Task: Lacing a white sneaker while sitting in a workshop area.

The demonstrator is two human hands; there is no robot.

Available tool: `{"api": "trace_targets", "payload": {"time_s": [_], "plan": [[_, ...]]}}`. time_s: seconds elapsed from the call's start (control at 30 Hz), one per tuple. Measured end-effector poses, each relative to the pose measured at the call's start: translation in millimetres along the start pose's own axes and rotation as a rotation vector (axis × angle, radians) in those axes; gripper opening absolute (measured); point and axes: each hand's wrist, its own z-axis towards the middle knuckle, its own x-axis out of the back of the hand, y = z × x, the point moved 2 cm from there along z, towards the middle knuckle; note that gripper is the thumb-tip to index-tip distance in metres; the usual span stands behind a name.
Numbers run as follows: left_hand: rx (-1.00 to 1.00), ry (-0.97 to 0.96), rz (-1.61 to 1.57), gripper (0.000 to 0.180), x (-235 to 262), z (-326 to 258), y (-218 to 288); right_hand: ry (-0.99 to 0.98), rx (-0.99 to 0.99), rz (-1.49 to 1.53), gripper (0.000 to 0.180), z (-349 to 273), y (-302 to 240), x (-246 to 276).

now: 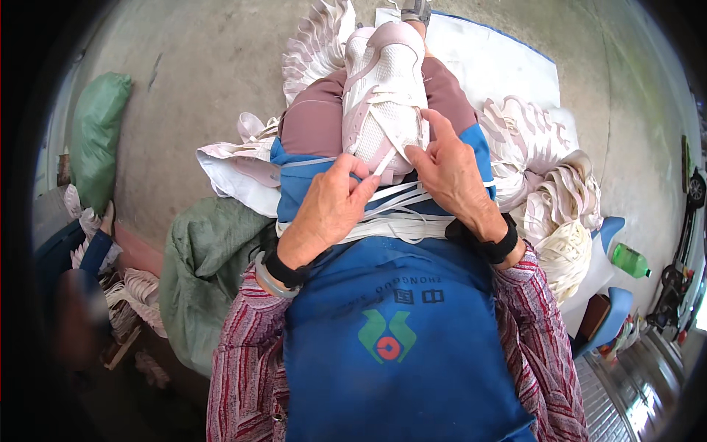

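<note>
A white and pale pink shoe [383, 88] rests on my lap, toe pointing away from me. My left hand [328, 210] pinches a flat white lace [384, 163] near the shoe's tongue. My right hand [449, 173] lies against the shoe's right side, thumb and forefinger on the lace eyelets. A bundle of loose white laces [401, 221] lies across my blue apron [390, 324] just below both hands.
Piles of shoe uppers lie to my right [541, 177] and beyond my knees [317, 44]. A white sheet [493, 62] covers the concrete floor. Green sacks sit at left [96, 132] and beside me [206, 258]. A green bottle [630, 260] lies at right.
</note>
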Motion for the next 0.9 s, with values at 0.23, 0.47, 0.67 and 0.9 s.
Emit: {"api": "trace_targets", "payload": {"time_s": [0.23, 0.47, 0.67, 0.9], "plan": [[-0.225, 0.035, 0.270, 0.026, 0, 16, -6, -0.014, -0.025, -0.028, 0.035, -13, -8, 6], [-0.319, 0.030, 0.054, 0.023, 9, 2, -9, -0.133, 0.053, 0.130, 0.017, -19, -2, -2], [-0.123, -0.154, -0.227, 0.024, 34, 9, -10, -0.094, -0.021, 0.235, 0.015, -14, -7, 17], [-0.075, -0.173, -0.314, 0.023, 49, 6, -16, 0.001, 0.032, 0.007, 0.020, -8, 5, 28]]}}
